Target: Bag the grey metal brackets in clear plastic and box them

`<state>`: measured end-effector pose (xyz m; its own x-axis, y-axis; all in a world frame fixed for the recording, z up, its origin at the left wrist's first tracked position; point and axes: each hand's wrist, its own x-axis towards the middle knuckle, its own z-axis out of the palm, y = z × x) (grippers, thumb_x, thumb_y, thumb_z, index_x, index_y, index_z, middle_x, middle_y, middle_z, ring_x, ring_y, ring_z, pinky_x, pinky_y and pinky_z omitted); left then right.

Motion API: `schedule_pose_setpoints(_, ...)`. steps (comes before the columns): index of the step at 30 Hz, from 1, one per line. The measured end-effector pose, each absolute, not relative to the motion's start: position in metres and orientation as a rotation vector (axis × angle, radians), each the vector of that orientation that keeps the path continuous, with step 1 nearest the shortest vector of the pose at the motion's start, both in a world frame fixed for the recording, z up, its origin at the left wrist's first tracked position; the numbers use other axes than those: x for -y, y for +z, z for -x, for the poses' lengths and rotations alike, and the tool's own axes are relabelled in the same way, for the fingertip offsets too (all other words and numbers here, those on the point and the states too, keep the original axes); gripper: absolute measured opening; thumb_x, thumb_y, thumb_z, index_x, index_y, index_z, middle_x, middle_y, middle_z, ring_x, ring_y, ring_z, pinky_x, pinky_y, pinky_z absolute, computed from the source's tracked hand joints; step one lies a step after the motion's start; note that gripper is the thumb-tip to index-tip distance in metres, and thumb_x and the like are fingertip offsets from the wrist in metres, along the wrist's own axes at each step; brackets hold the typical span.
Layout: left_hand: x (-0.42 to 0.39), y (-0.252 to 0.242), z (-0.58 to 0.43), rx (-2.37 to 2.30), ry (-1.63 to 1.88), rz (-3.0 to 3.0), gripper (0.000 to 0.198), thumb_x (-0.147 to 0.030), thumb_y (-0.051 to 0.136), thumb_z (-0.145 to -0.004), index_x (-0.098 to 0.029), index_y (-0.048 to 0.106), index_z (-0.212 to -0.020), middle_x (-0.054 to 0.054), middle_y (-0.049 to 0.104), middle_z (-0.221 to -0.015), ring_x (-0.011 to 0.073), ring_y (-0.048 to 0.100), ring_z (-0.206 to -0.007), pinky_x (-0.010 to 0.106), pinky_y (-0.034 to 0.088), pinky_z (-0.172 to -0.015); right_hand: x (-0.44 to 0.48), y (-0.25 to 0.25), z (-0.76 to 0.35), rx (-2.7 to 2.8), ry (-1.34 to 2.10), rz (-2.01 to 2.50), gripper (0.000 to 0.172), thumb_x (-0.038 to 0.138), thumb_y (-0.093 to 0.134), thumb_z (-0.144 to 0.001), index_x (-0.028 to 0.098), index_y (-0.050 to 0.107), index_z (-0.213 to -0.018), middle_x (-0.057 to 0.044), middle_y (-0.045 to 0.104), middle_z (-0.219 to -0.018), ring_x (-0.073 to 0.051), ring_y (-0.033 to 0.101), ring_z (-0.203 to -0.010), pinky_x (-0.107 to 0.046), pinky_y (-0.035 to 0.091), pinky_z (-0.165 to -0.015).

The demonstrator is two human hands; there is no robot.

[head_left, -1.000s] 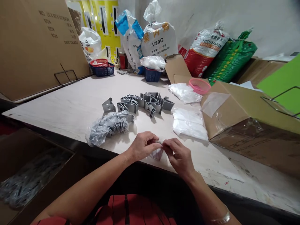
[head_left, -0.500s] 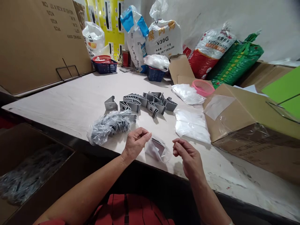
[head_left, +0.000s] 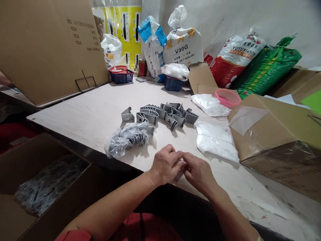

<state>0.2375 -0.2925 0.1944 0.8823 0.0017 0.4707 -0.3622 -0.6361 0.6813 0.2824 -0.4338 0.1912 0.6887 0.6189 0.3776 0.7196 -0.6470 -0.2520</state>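
My left hand (head_left: 164, 165) and my right hand (head_left: 198, 170) meet at the table's front edge, fingers closed on a small clear plastic bag (head_left: 178, 175). The bag is mostly hidden under my fingers, as is the bent metal bracket inside it. Left of my hands lies a heap of bagged metal brackets (head_left: 126, 139) in crinkled clear plastic. Beyond it, grey bent metal brackets (head_left: 150, 113) stand nested in rows, with a single bracket (head_left: 127, 115) at their left end. A stack of flat clear bags (head_left: 216, 140) lies to the right of my hands.
An open carton (head_left: 50, 187) with bagged pieces sits below the table at left. Another carton (head_left: 273, 127) stands at right beside a pink basket (head_left: 227, 97). Blue baskets (head_left: 173, 83) and sacks (head_left: 184, 48) line the back. Part of another person (head_left: 3, 79) shows at far left.
My right hand has moved left to meet my left hand over the bagged bracket, and its fingers now cover the bag. The whole view has shifted, so things sit farther right.
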Motion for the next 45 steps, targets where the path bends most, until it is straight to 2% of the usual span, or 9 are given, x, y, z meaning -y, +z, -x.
schedule_pose_setpoints(4, 0.272, 0.213, -0.226, 0.356, 0.63, -2.293, 0.031, -0.032, 0.051, -0.078, -0.01, 0.06, -0.098, 0.01, 0.057, -0.087, 0.0172, 0.054, -0.075, 0.031, 0.047, -0.066, 0.422, 0.2, -0.292, 0.93, -0.447, 2.485, 0.018, 0.021, 0.042, -0.077, 0.019, 0.06, -0.073, -0.002, 0.063, -0.067, -0.013, 0.052, -0.051, -0.022, 0.033, -0.045)
schedule_pose_setpoints(8, 0.212, 0.253, -0.227, 0.207, 0.598, -2.616, 0.034, -0.045, 0.05, -0.078, -0.015, 0.062, -0.089, 0.009, 0.061, -0.088, 0.0214, 0.055, -0.083, 0.04, 0.044, -0.075, 0.389, 0.192, -0.304, 0.763, -0.685, 2.201, 0.023, 0.028, 0.04, -0.084, 0.017, 0.06, -0.081, -0.005, 0.063, -0.072, -0.013, 0.054, -0.056, -0.022, 0.039, -0.049)
schedule_pose_setpoints(12, 0.149, 0.276, -0.235, -0.257, 0.346, -2.911, 0.059, -0.061, 0.049, -0.069, -0.016, 0.057, -0.105, 0.013, 0.056, -0.109, 0.0309, 0.05, -0.102, 0.049, 0.039, -0.083, 0.345, 0.174, -0.319, 0.642, -0.878, 2.087, 0.026, 0.027, 0.036, -0.086, 0.014, 0.058, -0.092, -0.009, 0.061, -0.076, -0.017, 0.056, -0.065, -0.026, 0.043, -0.054)
schedule_pose_setpoints(15, 0.123, 0.269, -0.234, -0.431, 0.017, -2.834, 0.082, -0.066, 0.055, -0.057, -0.015, 0.046, -0.121, 0.016, 0.05, -0.122, 0.0347, 0.046, -0.109, 0.046, 0.039, -0.085, 0.318, 0.162, -0.325, 0.608, -0.886, 2.056, 0.027, 0.025, 0.033, -0.085, 0.014, 0.056, -0.095, -0.011, 0.059, -0.078, -0.02, 0.055, -0.071, -0.029, 0.044, -0.059)
schedule_pose_setpoints(19, 0.114, 0.249, -0.231, -0.37, -0.149, -2.563, 0.081, -0.055, 0.061, -0.055, -0.019, 0.041, -0.124, 0.01, 0.055, -0.118, 0.0311, 0.05, -0.107, 0.038, 0.042, -0.083, 0.297, 0.152, -0.321, 0.741, -0.521, 1.965, 0.024, 0.031, 0.04, -0.081, 0.017, 0.05, -0.098, -0.008, 0.057, -0.085, -0.02, 0.055, -0.079, -0.033, 0.046, -0.069)
schedule_pose_setpoints(23, 0.113, 0.239, -0.232, -0.321, -0.121, -2.421, 0.075, -0.047, 0.063, -0.056, -0.017, 0.042, -0.121, 0.009, 0.059, -0.11, 0.029, 0.053, -0.102, 0.036, 0.042, -0.082, 0.288, 0.156, -0.317, 0.68, 0.057, 1.891, 0.045, 0.04, 0.052, -0.074, 0.019, 0.041, -0.111, -0.003, 0.058, -0.089, -0.018, 0.056, -0.078, -0.035, 0.046, -0.073)
schedule_pose_setpoints(27, 0.111, 0.235, -0.234, -0.269, -0.052, -2.369, 0.067, -0.043, 0.064, -0.056, -0.02, 0.046, -0.116, 0.007, 0.06, -0.105, 0.0274, 0.055, -0.097, 0.036, 0.042, -0.081, 0.284, 0.164, -0.321, 0.695, 0.323, 1.675, 0.048, 0.039, 0.058, -0.07, 0.019, 0.044, -0.112, -0.005, 0.058, -0.102, -0.019, 0.055, -0.095, -0.035, 0.042, -0.087)
schedule_pose_setpoints(31, 0.11, 0.232, -0.233, -0.257, -0.032, -2.346, 0.07, -0.043, 0.065, -0.055, -0.018, 0.045, -0.117, 0.01, 0.059, -0.106, 0.0296, 0.054, -0.098, 0.038, 0.043, -0.079, 0.293, 0.162, -0.328, 0.663, 0.6, 1.493, 0.058, 0.034, 0.065, -0.066, 0.024, 0.042, -0.118, -0.003, 0.059, -0.108, -0.019, 0.057, -0.095, -0.035, 0.046, -0.084)
schedule_pose_setpoints(45, 0.107, 0.23, -0.231, -0.215, -0.127, -2.326, 0.077, -0.044, 0.065, -0.059, -0.018, 0.038, -0.125, 0.012, 0.052, -0.12, 0.03, 0.049, -0.107, 0.039, 0.04, -0.085, 0.312, 0.149, -0.344, 0.645, 0.748, 1.3, 0.058, 0.027, 0.063, -0.067, 0.027, 0.041, -0.121, -0.003, 0.055, -0.12, -0.018, 0.055, -0.104, -0.035, 0.045, -0.09)
